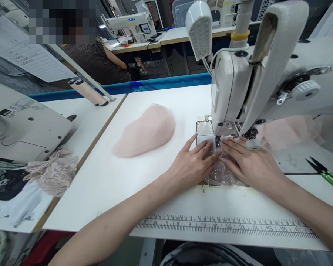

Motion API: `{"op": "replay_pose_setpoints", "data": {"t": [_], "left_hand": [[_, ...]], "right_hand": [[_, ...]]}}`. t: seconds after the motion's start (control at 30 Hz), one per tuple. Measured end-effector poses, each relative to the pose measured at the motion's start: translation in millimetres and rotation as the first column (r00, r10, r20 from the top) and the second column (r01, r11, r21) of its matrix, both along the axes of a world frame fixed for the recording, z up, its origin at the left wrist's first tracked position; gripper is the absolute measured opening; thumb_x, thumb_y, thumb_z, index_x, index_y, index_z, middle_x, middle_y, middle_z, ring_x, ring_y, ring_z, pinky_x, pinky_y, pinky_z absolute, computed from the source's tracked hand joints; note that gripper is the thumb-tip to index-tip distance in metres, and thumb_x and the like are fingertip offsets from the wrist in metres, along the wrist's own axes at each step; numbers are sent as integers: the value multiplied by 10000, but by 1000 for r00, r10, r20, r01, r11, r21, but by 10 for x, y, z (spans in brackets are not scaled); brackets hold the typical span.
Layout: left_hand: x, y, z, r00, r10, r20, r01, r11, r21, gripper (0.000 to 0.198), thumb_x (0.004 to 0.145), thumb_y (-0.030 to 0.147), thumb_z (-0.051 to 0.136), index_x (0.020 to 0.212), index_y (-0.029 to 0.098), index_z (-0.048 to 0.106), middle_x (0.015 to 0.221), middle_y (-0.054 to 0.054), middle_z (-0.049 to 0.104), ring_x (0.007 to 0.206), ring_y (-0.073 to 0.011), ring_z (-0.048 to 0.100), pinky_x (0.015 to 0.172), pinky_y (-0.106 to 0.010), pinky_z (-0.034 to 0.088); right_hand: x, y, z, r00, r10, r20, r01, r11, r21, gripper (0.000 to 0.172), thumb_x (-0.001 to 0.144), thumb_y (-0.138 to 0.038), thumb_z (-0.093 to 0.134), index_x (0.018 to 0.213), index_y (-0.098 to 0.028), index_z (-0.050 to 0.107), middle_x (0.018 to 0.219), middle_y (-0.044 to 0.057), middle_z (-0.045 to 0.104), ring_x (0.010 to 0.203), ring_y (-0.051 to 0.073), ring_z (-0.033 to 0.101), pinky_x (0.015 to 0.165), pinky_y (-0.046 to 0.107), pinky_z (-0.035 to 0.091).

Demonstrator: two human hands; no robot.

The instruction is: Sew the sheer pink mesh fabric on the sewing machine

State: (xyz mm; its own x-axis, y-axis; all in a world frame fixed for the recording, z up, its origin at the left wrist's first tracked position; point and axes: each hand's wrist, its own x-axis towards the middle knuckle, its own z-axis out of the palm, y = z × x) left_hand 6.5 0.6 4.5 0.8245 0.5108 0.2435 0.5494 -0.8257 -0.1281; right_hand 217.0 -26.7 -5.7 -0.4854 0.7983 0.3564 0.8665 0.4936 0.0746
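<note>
- One broad white table [100, 184] fills the foreground, a printed ruler [227, 225] along its near edge.
- White sewing machine [233, 85] above its right side, needle end over the work.
- Pale pink piece [152, 131], lying well left of the machine; it looks limp and feather-light.
- Left hand [192, 162] and right hand [252, 162], laid palm-down either side of the presser foot [218, 140], fingers extended, clenched on nothing.
- Thin, see-through material [222, 176], glossy and wrinkled, under their fingers at the foot. I'd guess it's light, slippery, easily puckered; flat fingertips near both edges should steady it better than a pinch.
- Green-handled snips [332, 183], at the far right, apart from both hands, blades toward the machine.
</note>
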Motion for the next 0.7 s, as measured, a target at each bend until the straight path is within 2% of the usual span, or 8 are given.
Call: {"op": "replay_pose_setpoints", "data": {"t": [0.17, 0.3, 0.37, 0.47, 0.5, 0.57, 0.63, 0.7], "left_hand": [[13, -12, -22, 1000, 18, 16, -18, 1000, 3, 362, 980, 316, 400, 1284, 183, 543, 1314, -120, 565, 1248, -230, 514, 1133, -512, 265], [-13, -24, -32, 997, -14, 70, 9, 998, 65, 328, 971, 281, 425, 1244, 169, 569, 1287, -105, 588, 1233, -224, 524, 1133, -493, 278], [-39, -34, -18, 987, -113, 116, 103, 990, 92, 352, 963, 368, 440, 1181, 146, 604, 1227, -94, 629, 1190, -213, 555, 1130, -455, 303], [-71, -49, 6, 953, -274, 132, 267, 961, 67, 591, 904, 609, 408, 1140, 109, 615, 1146, -98, 668, 1106, -220, 601, 1081, -424, 386], [-74, -53, 8, 947, -297, 124, 292, 955, 62, 589, 905, 606, 411, 1136, 104, 614, 1140, -98, 672, 1091, -217, 609, 1050, -409, 423], [-67, -56, 3, 951, -284, 123, 276, 958, 74, 383, 954, 426, 446, 1094, 116, 623, 1126, -84, 681, 1064, -187, 625, 972, -349, 487], [-46, -56, -9, 961, -227, 159, 220, 974, 60, 224, 967, 236, 443, 1015, 134, 636, 1098, -62, 695, 1019, -151, 645, 883, -288, 528], [-23, -57, -17, 963, -169, 208, 171, 985, 7, 212, 965, 191, 434, 929, 138, 636, 1063, -49, 705, 971, -136, 658, 824, -262, 548]], "right_hand": [[1, -2, -15, 1000, 23, -14, -23, 1000, 20, 397, 956, -291, 418, 1229, -64, 595, 1151, 137, 670, 973, 233, 672, 982, 411, 477], [33, -34, -21, 994, 89, -64, -85, 995, 56, 370, 941, -261, 462, 1232, -67, 583, 1204, 133, 644, 1055, 242, 635, 986, 433, 481], [65, -66, -3, 975, 190, -114, -181, 980, 81, 313, 921, -198, 494, 1192, -90, 608, 1198, 116, 652, 1066, 230, 627, 971, 419, 495], [122, -122, 61, 923, 341, -178, -334, 940, 70, 224, 882, -122, 534, 1064, -124, 664, 1076, 76, 707, 1001, 193, 649, 917, 358, 530], [140, -139, 88, 913, 360, -194, -359, 932, 39, 205, 879, -149, 550, 1044, -127, 669, 1043, 71, 715, 985, 190, 652, 902, 350, 537], [169, -164, 140, 909, 355, -219, -374, 926, -51, 278, 875, -307, 583, 1070, -124, 658, 1051, 85, 707, 997, 211, 645, 897, 369, 542], [179, -177, 171, 915, 339, -220, -372, 919, -131, 494, 840, -487, 586, 1149, -103, 622, 1129, 121, 674, 1057, 251, 619, 911, 411, 537], [169, -178, 168, 927, 322, -192, -350, 927, -137, 546, 842, -491, 579, 1194, -74, 593, 1174, 146, 648, 1086, 272, 603, 899, 427, 543]]}}
